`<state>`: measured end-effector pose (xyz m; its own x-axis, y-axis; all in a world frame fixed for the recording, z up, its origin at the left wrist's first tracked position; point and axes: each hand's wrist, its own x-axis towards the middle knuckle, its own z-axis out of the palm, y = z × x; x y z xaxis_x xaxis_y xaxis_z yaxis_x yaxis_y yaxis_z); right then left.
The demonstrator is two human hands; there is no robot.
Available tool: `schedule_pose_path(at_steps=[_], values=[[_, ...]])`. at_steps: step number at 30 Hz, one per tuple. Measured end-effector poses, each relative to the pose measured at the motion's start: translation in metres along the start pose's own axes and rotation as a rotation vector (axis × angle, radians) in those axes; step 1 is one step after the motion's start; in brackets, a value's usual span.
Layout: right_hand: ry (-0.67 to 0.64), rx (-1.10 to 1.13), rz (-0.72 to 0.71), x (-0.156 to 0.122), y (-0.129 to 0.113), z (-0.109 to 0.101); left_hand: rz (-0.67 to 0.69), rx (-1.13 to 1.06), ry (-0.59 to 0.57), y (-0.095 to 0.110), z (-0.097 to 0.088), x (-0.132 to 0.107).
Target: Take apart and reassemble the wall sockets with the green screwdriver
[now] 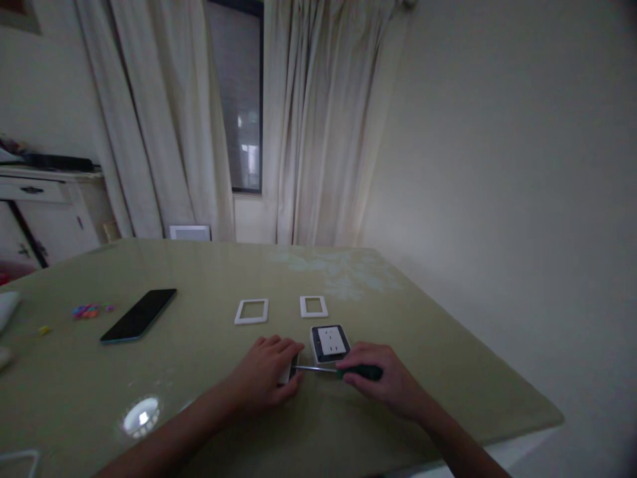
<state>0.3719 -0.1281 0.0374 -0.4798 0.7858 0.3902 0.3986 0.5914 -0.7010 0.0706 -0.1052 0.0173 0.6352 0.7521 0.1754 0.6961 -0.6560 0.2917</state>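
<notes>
My left hand [269, 373] lies curled over a small white socket part [287, 373] on the table, holding it down. My right hand [385, 382] grips a screwdriver [343, 371] by its dark green handle; the metal shaft points left and its tip meets the part under my left hand. Just beyond the shaft lies a wall socket [329, 342] with a white face and dark surround. Two white square frames rest farther back, a larger frame [251, 311] and a smaller frame [313, 306].
A black phone [139, 315] lies on the olive tabletop [448, 358] at the left, with small coloured bits [87, 310] beside it. A lamp glare [142, 415] shows near the front. Curtains, a window and a white cabinet [44, 212] stand behind. The table's right edge is near.
</notes>
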Motion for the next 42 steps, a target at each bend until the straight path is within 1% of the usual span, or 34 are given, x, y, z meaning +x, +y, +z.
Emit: schedule_pose_path(at_steps=[4,7,9,11,13,16,19,21,22,24,26,28,30,31,33,36,39,41,42], values=[[0.043,0.061,0.010,-0.005,0.011,0.009,-0.004,-0.003,0.001,0.001,0.001,0.000],[0.057,0.087,0.045,-0.005,0.013,0.019,0.007,-0.024,0.006,0.009,0.003,0.000],[0.055,0.101,0.034,-0.005,0.012,0.022,0.010,-0.055,0.010,0.015,0.004,-0.001],[0.032,0.097,0.022,-0.004,0.011,0.020,0.025,-0.109,0.017,0.018,0.004,-0.002],[0.010,0.085,0.048,-0.005,0.012,0.014,0.048,-0.172,0.032,0.017,0.004,-0.003],[0.036,0.092,0.111,-0.010,0.017,0.007,0.037,-0.197,0.081,0.014,0.005,-0.004],[0.063,0.119,0.144,-0.015,0.021,0.008,0.019,-0.210,0.163,0.011,0.004,-0.002],[0.064,0.118,0.166,-0.019,0.023,0.012,-0.008,-0.269,0.227,0.005,-0.002,0.001],[0.069,0.113,0.175,-0.020,0.024,0.014,-0.038,-0.300,0.257,-0.002,-0.007,0.002],[0.079,0.100,0.183,-0.021,0.024,0.016,-0.126,-0.321,0.308,-0.023,-0.021,0.002],[0.086,0.088,0.185,-0.021,0.024,0.016,-0.210,-0.239,0.317,-0.053,-0.037,-0.001],[0.091,0.085,0.183,-0.021,0.022,0.015,-0.308,-0.083,0.237,-0.083,-0.051,-0.007],[0.095,0.092,0.175,-0.020,0.022,0.013,-0.359,0.007,0.150,-0.106,-0.059,-0.015],[0.100,0.099,0.168,-0.019,0.022,0.013,-0.368,0.009,0.111,-0.114,-0.061,-0.018],[0.105,0.105,0.160,-0.019,0.023,0.013,-0.370,-0.027,0.037,-0.123,-0.060,-0.024],[0.101,0.109,0.155,-0.018,0.024,0.013,-0.384,-0.085,-0.048,-0.126,-0.058,-0.027],[0.064,0.106,0.140,-0.014,0.022,0.009,-0.367,-0.134,-0.061,-0.123,-0.059,-0.029],[0.022,0.088,0.116,-0.008,0.015,0.003,-0.317,-0.192,-0.038,-0.112,-0.060,-0.027],[-0.010,0.072,0.097,-0.004,0.009,-0.001,-0.281,-0.229,-0.021,-0.102,-0.059,-0.026]])
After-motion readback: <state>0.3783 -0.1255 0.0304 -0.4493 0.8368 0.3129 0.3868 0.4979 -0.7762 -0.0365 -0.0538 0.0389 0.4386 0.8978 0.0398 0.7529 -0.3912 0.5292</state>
